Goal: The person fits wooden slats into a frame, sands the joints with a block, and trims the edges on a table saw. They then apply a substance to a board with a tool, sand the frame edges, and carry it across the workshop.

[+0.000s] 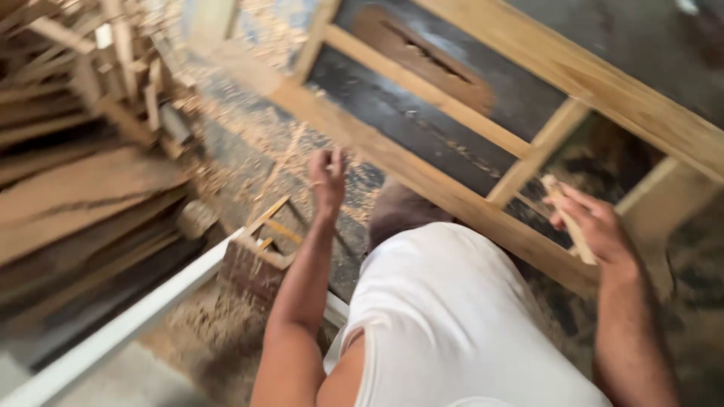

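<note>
The right hand (pixel 596 226) is wrapped round a short wood strip (pixel 567 218), held just beside the wooden frame (pixel 467 200). A firm grip low on that strip looks best to me — it seems easy to lose. The left hand (pixel 328 177) reaches forward, fingers loosely spread, holding nothing, above the sawdust (pixel 249 128) near the frame's rail.

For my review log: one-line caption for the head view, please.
A person in a white sleeveless shirt bends over a wooden frame, left hand raised open, right hand gripping a small wood strip.
</note>
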